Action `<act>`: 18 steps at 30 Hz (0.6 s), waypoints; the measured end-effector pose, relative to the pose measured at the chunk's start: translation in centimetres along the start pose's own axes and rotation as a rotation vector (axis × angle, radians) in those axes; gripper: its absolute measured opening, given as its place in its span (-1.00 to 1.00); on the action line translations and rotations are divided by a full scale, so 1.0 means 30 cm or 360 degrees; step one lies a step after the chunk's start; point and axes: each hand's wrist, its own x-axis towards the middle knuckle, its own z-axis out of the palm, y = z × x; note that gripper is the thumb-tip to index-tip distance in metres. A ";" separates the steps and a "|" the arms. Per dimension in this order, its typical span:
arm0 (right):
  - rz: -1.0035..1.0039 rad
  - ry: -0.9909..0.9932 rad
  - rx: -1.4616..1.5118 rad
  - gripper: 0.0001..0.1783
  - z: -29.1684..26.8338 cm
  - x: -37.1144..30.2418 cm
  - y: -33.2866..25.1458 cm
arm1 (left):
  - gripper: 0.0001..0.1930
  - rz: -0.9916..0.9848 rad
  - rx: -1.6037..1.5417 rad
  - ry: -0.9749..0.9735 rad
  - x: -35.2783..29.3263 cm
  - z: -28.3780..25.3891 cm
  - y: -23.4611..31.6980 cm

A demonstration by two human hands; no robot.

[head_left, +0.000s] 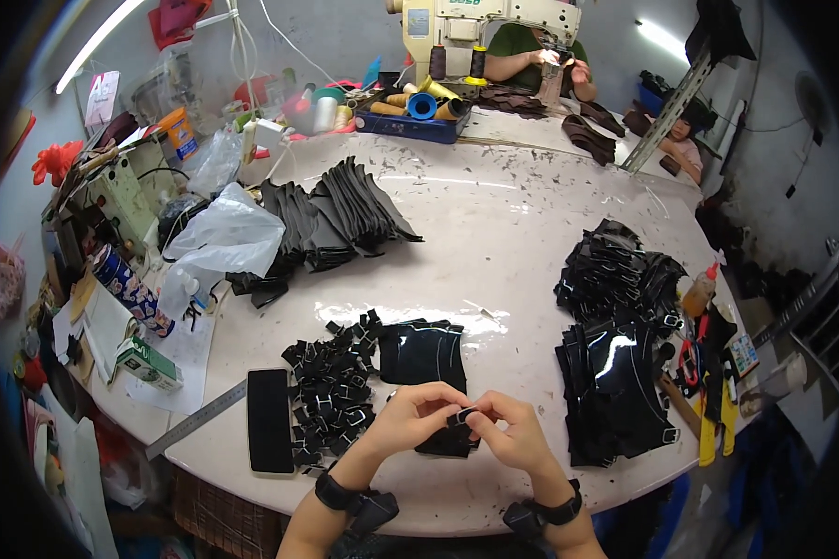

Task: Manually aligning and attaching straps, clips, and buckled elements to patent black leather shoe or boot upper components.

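Note:
Near the front of the table, my left hand (410,421) and my right hand (515,434) meet fingertip to fingertip. Both pinch a small black buckle strap (459,417), mostly covered by the fingers. Under and beyond them lies a shiny black leather piece (423,352) with a pale line along its edge. Left of my left hand is a heap of small black straps with silver buckles (347,384). To the right, apart from my hands, sit stacks of shiny black leather pieces (615,382), some with buckles showing.
A phone (269,421) and a steel ruler (196,419) lie at the left. Behind are stacked dark pieces (340,214) and a plastic bag (228,233). A blue thread tray (410,127) and sewing machine (494,28) stand far back, another person working there. Tools (708,373) crowd the right edge.

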 end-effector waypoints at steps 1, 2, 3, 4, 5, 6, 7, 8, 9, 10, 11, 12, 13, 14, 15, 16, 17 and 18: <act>-0.0020 0.0043 0.0081 -0.84 -0.003 0.000 0.001 | -0.82 -0.0216 -0.0352 -0.0062 0.000 0.000 0.007; -0.0040 0.0085 0.0162 -0.85 -0.004 0.000 0.002 | -0.82 -0.0215 -0.0352 -0.0058 -0.002 -0.005 0.009; -0.0040 0.0081 0.0162 -0.85 -0.002 0.001 0.002 | -0.82 -0.0217 -0.0421 -0.0119 -0.004 -0.011 0.012; -0.0021 0.0098 0.0212 -0.85 -0.001 0.002 0.003 | -0.81 -0.0218 -0.0489 -0.0182 -0.007 -0.014 0.013; 0.0001 0.0121 0.0261 -0.85 -0.001 0.003 0.005 | -0.81 -0.0219 -0.0491 -0.0184 -0.006 -0.008 0.013; 0.0003 0.0124 0.0260 -0.85 -0.001 0.003 0.004 | -0.80 -0.0214 -0.0481 -0.0144 -0.006 0.005 0.015; -0.0032 0.0144 0.0164 -0.85 -0.001 0.003 0.002 | -0.78 -0.0210 -0.0471 -0.0105 -0.006 0.012 0.014; -0.0070 0.0160 0.0070 -0.85 0.000 0.003 -0.001 | -0.78 -0.0210 -0.0470 -0.0103 -0.008 0.011 0.008; -0.0070 0.0159 0.0071 -0.85 0.001 0.002 -0.002 | -0.77 -0.0204 -0.0405 -0.0066 -0.007 0.008 -0.001; -0.0089 0.0174 0.0003 -0.86 0.002 0.001 -0.002 | -0.77 -0.0198 -0.0339 -0.0028 -0.008 0.006 -0.006; -0.0107 0.0193 -0.0065 -0.86 0.003 -0.001 -0.002 | -0.77 -0.0200 -0.0340 -0.0030 -0.008 0.008 0.001; -0.0104 0.0194 -0.0065 -0.86 0.001 -0.001 0.000 | -0.80 -0.0193 -0.0351 0.0005 -0.010 0.011 0.014; -0.0168 0.0221 -0.0161 -0.86 -0.002 -0.001 0.003 | -0.82 -0.0187 -0.0362 0.0040 -0.011 0.013 0.020; -0.0233 0.0244 -0.0259 -0.86 -0.004 -0.001 0.005 | -0.82 -0.0188 -0.0364 0.0042 -0.013 0.014 0.018; -0.0231 0.0240 -0.0258 -0.86 -0.006 0.002 0.000 | -0.85 -0.0106 -0.0206 0.0101 -0.017 0.015 0.015; -0.0271 0.0224 -0.0305 -0.87 -0.008 0.006 -0.008 | -0.87 -0.0025 -0.0048 0.0161 -0.020 0.015 0.013; -0.0311 0.0209 -0.0354 -0.87 -0.011 0.008 -0.013 | -0.87 -0.0026 -0.0051 0.0162 -0.021 0.007 0.015; -0.0309 0.0206 -0.0355 -0.87 -0.011 0.009 -0.009 | -0.87 -0.0063 0.0011 0.0085 -0.023 -0.010 0.019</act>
